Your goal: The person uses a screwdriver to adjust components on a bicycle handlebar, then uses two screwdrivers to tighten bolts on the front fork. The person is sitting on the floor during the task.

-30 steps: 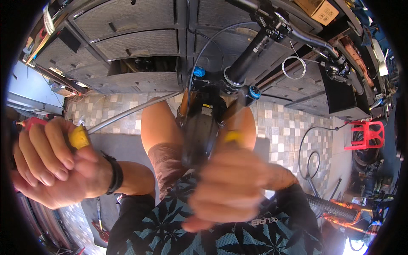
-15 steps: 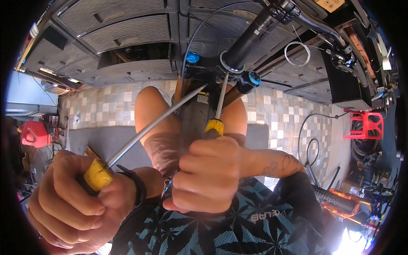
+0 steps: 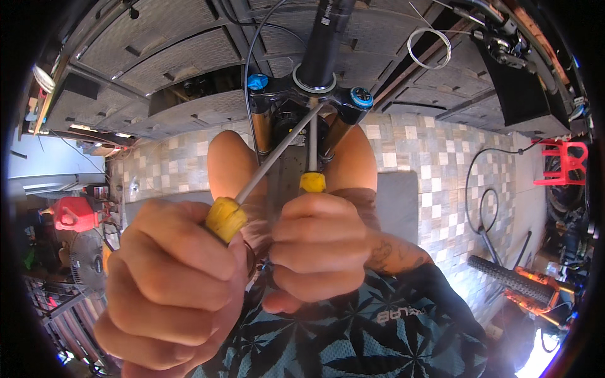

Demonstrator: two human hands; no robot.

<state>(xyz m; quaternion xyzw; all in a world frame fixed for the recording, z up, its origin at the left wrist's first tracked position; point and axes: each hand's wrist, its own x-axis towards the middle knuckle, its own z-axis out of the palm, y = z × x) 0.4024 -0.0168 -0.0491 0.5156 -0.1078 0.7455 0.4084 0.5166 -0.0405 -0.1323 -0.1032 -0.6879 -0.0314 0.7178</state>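
Observation:
Both my hands grip screwdrivers with yellow-and-black handles. In the closed left hand (image 3: 173, 283) is the left screwdriver (image 3: 225, 220), its steel shaft slanting up and right. My right hand (image 3: 318, 246), also closed, holds the right screwdriver (image 3: 312, 183) nearly upright. Both tips reach under the fork crown (image 3: 283, 92), just below the silver ring (image 3: 315, 87) at the foot of a thick black tube (image 3: 326, 44); exact contact is hard to see. A blue cap (image 3: 257, 81) tops the left fork leg, a blue dial (image 3: 361, 97) the right. My bare knees flank the fork.
Dark drawer cabinets (image 3: 170, 50) stand ahead, beyond a tiled floor (image 3: 435, 151). A looped cable (image 3: 430, 48) and brake parts hang at upper right. A red chair (image 3: 561, 162) and bike wheel (image 3: 510, 277) are on the right. At left are a red jug (image 3: 72, 214) and a fan (image 3: 87, 258).
My left hand and its screwdriver have moved right, closer to the right hand, the tip now under the crown. The fork and black tube have shifted left in view and stand more upright.

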